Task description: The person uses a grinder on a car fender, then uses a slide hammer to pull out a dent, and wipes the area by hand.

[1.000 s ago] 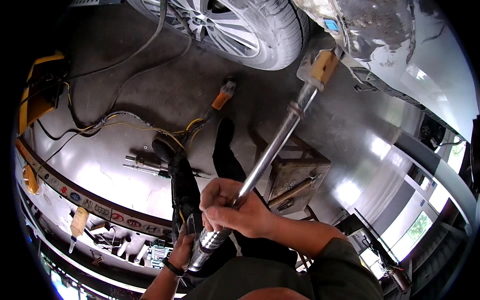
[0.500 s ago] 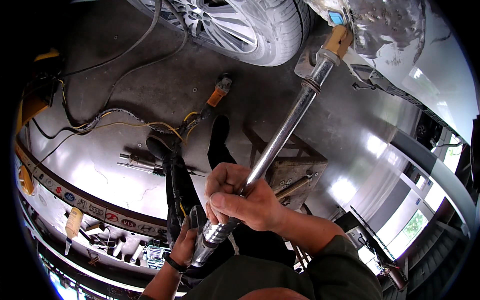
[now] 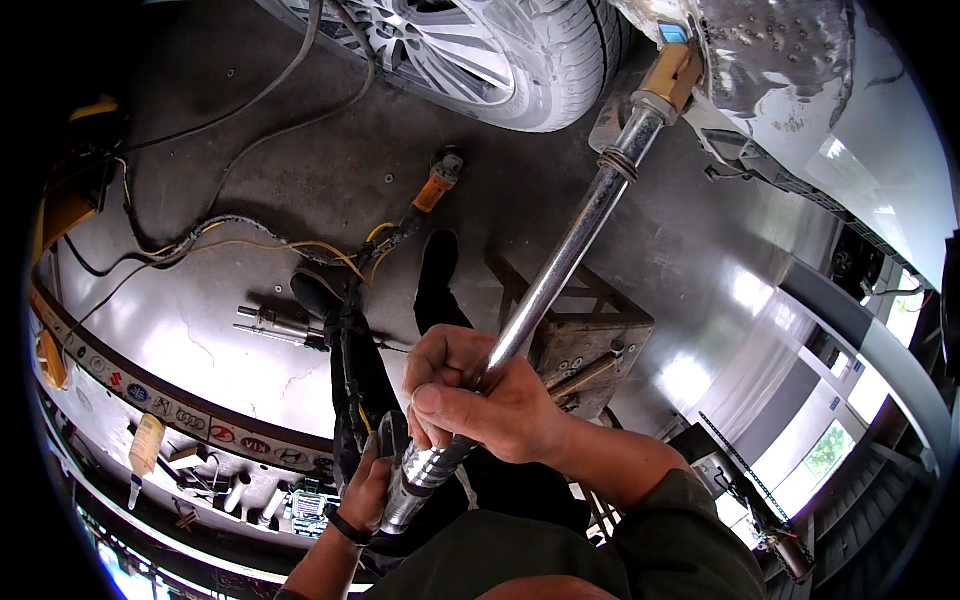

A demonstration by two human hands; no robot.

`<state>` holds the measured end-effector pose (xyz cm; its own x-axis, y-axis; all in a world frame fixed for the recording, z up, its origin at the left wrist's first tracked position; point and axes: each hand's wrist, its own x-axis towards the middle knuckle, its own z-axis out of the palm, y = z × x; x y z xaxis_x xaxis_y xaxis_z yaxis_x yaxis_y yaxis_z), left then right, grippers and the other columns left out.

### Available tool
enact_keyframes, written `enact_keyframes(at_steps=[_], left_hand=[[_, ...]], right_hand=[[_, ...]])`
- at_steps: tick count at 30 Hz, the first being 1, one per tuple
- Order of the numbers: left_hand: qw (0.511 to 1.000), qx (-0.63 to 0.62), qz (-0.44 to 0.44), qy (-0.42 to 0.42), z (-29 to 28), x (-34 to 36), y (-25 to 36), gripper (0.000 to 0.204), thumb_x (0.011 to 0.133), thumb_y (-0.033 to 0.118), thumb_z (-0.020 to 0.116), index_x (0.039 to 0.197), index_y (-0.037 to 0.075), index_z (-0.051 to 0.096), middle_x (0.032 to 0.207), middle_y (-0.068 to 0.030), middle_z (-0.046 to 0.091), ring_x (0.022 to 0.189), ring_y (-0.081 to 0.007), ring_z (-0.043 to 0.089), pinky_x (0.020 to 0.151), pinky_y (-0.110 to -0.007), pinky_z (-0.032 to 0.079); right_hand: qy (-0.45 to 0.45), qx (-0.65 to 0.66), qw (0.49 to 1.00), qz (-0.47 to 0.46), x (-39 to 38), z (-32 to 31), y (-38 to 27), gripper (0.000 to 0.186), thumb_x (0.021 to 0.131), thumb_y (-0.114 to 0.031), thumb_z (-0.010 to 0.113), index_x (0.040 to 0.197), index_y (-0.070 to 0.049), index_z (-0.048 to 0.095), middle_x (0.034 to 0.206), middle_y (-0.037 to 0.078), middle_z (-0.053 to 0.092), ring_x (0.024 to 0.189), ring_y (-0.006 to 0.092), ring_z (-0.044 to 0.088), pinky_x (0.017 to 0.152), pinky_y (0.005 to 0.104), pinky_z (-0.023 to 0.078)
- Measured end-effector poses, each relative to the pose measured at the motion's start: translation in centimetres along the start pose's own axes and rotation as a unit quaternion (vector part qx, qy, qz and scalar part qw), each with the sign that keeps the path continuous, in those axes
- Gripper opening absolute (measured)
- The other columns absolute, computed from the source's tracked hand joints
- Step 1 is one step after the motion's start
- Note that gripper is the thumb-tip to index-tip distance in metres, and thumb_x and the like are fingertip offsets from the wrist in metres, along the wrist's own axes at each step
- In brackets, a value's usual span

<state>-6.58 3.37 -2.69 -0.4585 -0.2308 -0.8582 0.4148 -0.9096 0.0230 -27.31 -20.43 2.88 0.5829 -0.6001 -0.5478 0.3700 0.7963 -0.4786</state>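
A long chrome slide hammer (image 3: 566,262) slants from my body up to the far right. Its brass-coloured clamp end (image 3: 672,78) meets the edge of a scuffed, partly bare car panel (image 3: 780,90), next to a small blue piece (image 3: 673,34). My right hand (image 3: 490,395) is closed round the shaft, just above a ridged metal section. Lower down, my left hand (image 3: 370,488) wraps the near end beside the handle; part of its fingers is hidden.
A car wheel (image 3: 560,70) stands at the top. On the floor lie an orange angle grinder (image 3: 437,188), cables (image 3: 240,247) and a metal tool (image 3: 285,328). A worn stool (image 3: 600,340) stands right of my legs. A shelf with tools (image 3: 310,510) lines the lower left.
The slide hammer's shaft and clamp have shifted slightly left, and my right hand has moved a little left with it. My left hand stays nearly in place.
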Motion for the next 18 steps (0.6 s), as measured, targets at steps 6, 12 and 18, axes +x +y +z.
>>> enact_keyframes(at_steps=[6,12,18], left_hand=[[1.0,-0.002,-0.015,0.014,-0.3,0.1,-0.2,0.084,0.099,0.061,0.051,0.16,0.014,0.018,0.145,-0.0061,0.051,0.125,-0.0175,0.057,0.099,-0.035,0.05],[0.999,-0.038,-0.014,0.016,1.3,-0.4,1.5,0.074,0.102,0.054,0.05,0.158,0.013,0.023,0.144,-0.0057,0.053,0.124,-0.0176,0.058,0.102,-0.035,0.049],[0.998,-0.047,-0.041,0.021,0.8,-0.3,1.2,0.061,0.106,0.043,0.046,0.156,0.011,0.029,0.142,-0.0053,0.055,0.123,-0.0169,0.058,0.101,-0.034,0.048]], right_hand=[[0.001,0.008,1.0,0.002,-0.1,0.0,0.0,0.012,0.1,-0.01,0.056,0.102,0.0,0.051,0.076,0.002,0.054,0.065,0.0088,0.057,0.068,0.0314,0.053],[0.002,0.003,1.0,0.006,0.1,0.1,-0.1,0.013,0.1,-0.011,0.057,0.102,0.0,0.051,0.076,0.003,0.056,0.065,0.0086,0.057,0.068,0.0308,0.053],[0.014,-0.005,1.0,0.009,0.2,0.2,-0.2,0.013,0.1,-0.011,0.057,0.101,0.0,0.051,0.076,0.003,0.056,0.064,0.0087,0.057,0.068,0.0308,0.053]])
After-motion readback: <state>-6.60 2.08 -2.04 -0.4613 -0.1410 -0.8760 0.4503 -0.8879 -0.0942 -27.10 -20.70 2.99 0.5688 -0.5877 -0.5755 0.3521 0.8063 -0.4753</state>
